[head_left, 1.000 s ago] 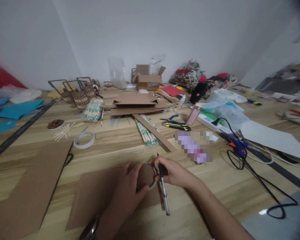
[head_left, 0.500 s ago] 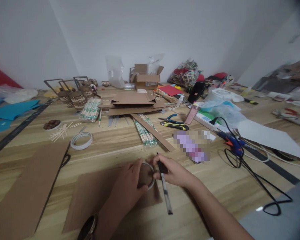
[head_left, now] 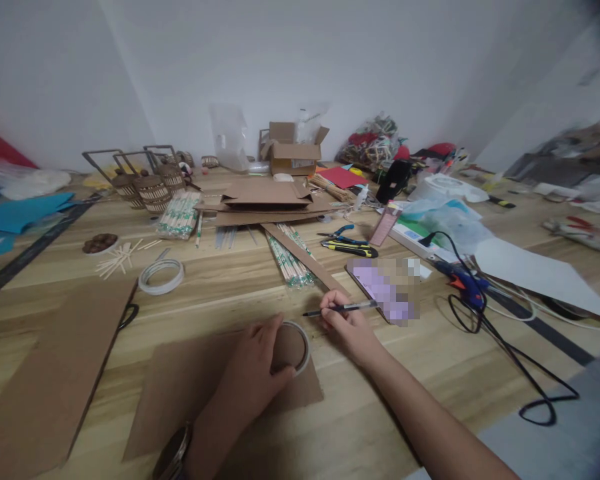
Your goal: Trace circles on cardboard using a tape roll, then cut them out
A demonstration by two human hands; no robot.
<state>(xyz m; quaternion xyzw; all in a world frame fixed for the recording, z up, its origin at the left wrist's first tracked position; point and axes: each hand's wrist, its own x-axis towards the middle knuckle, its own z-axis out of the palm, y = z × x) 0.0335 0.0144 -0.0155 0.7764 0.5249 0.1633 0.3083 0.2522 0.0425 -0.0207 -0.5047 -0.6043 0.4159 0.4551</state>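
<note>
My left hand [head_left: 253, 363] holds a ring-shaped roll of tape [head_left: 306, 347] down on a brown cardboard piece [head_left: 165, 387]. Its fingertips are at the upper rim, the thumb at the lower one, and the palm hides the roll's left side. Bare cardboard shows through the ring. Just right of the roll, my right hand [head_left: 347, 327] grips a pen [head_left: 343, 307] between thumb and fingers. The pen lies nearly level, its dark tip pointing left, above the table and apart from the cardboard.
Another tape roll [head_left: 161, 277] and a larger cardboard sheet [head_left: 65, 373] lie to the left. Ahead are bundled sticks [head_left: 290, 260], a box cutter [head_left: 350, 249], pliers [head_left: 340, 233] and a phone [head_left: 380, 290]. A glue gun [head_left: 467, 287] with a looping black cord lies right.
My right hand has moved up and right, away from the roll. The pen has swung from steeply upright in view to nearly level. My left hand stays on the roll.
</note>
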